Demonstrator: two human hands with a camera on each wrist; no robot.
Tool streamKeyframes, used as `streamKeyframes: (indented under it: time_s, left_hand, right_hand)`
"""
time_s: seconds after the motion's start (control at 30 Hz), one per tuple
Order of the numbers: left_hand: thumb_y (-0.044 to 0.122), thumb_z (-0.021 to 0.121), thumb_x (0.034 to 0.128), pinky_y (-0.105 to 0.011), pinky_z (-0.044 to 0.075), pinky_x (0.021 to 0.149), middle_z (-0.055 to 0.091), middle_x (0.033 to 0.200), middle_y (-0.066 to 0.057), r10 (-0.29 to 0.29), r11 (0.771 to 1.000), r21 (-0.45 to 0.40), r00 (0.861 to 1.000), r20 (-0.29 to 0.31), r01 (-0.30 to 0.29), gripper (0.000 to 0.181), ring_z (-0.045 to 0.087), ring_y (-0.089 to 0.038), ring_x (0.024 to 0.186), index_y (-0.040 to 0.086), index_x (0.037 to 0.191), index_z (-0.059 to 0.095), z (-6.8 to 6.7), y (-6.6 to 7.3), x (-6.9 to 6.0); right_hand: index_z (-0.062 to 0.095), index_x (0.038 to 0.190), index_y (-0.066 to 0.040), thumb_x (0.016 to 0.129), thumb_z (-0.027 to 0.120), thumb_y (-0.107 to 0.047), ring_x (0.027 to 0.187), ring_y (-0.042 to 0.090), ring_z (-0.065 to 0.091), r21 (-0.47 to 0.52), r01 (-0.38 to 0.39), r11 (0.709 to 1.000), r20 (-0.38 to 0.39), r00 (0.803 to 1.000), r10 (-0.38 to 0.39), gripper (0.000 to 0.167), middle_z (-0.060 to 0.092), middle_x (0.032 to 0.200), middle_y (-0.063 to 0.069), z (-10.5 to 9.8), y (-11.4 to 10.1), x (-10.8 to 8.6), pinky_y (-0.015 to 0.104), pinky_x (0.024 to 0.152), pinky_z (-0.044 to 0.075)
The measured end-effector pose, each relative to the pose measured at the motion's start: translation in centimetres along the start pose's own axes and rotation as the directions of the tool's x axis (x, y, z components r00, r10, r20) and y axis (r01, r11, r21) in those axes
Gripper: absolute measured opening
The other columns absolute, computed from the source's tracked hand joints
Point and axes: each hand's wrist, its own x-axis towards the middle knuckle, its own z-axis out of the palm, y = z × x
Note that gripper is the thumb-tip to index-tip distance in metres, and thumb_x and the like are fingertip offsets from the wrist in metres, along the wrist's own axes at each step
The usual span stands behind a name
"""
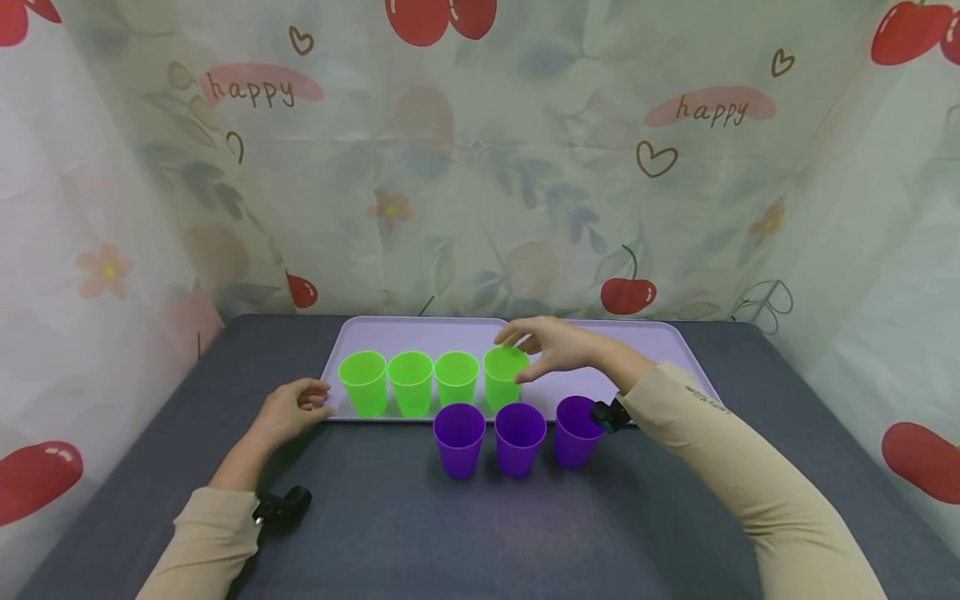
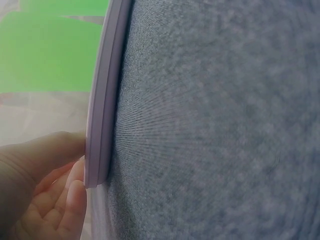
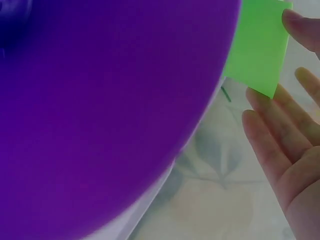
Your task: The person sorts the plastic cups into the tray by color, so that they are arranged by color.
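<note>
Several bright green cups stand upright in a row on the left pale lilac tray (image 1: 420, 332). My right hand (image 1: 558, 344) reaches over the rightmost green cup (image 1: 501, 385), thumb on its near right side and fingers at its far rim. In the right wrist view, the thumb and fingertips meet the edge of this green cup (image 3: 257, 47). My left hand (image 1: 288, 410) is at the front left corner of the tray. The left wrist view has its thumb (image 2: 60, 147) against the tray rim (image 2: 102, 100), its other fingers loosely bent beside the corner.
Three purple cups (image 1: 459, 442), (image 1: 520, 442), (image 1: 576, 433) stand upright on the dark table (image 1: 480, 542) before the trays, the rightmost under my right wrist. A second lilac tray (image 1: 637, 337) adjoins on the right. A patterned cloth (image 1: 480, 167) hangs behind and at both sides.
</note>
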Motion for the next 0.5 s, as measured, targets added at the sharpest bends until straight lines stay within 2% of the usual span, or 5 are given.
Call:
streamKeyframes:
  time_s: [0.13,0.5]
  left_hand:
    - [0.01,0.069,0.0815,-0.047,0.051,0.085,0.064,0.107,-0.027,0.005,1.0,-0.001,1.0,-0.003,-0.005,0.038,0.062,-0.037,0.098,-0.009,0.113,0.058,-0.01,0.0,-0.02]
    - [0.011,0.069,0.0813,-0.047,0.051,0.086,0.064,0.107,-0.027,-0.002,1.0,-0.002,1.0,-0.002,0.002,0.039,0.062,-0.037,0.098,-0.009,0.113,0.058,-0.02,0.03,-0.06]
  right_hand:
    - [0.051,0.126,-0.004,0.075,0.076,-0.013,0.113,0.034,0.06,-0.008,-0.044,0.999,0.038,0.998,0.044,0.057,0.057,0.127,0.017,0.33,0.03,0.3,0.042,0.101,0.046]
    - [0.05,0.126,0.001,0.075,0.076,-0.013,0.109,0.034,0.062,-0.07,-0.028,0.997,0.044,0.999,0.031,0.059,0.058,0.125,0.02,0.64,-0.24,0.59,0.045,0.097,0.049]
